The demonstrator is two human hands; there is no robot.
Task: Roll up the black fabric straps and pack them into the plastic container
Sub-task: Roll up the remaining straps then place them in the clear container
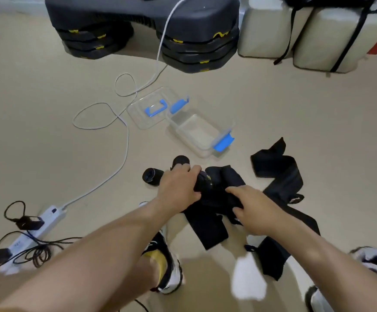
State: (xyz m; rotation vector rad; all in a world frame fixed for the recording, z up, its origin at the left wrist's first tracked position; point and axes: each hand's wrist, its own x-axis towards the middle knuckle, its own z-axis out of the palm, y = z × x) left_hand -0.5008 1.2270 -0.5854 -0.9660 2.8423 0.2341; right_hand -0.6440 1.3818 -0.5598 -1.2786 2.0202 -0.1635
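Note:
A heap of black fabric straps (214,219) lies on the floor in front of me. My left hand (178,188) grips a partly rolled strap (203,181) at the top of the heap. My right hand (255,210) holds the loose black fabric just beside it, index finger stretched toward the roll. Two finished black rolls (152,176) (180,161) sit on the floor left of my left hand. Another loose strap (277,170) lies to the right. The clear plastic container (200,134) with blue clips stands open beyond the rolls, nothing inside.
The container's clear lid (151,108) lies left of it. A white cable (124,140) loops across the floor to a power strip (37,228) at lower left. Black step platforms (142,25) and pale cushions (318,34) stand at the back. My shoes (167,262) are below.

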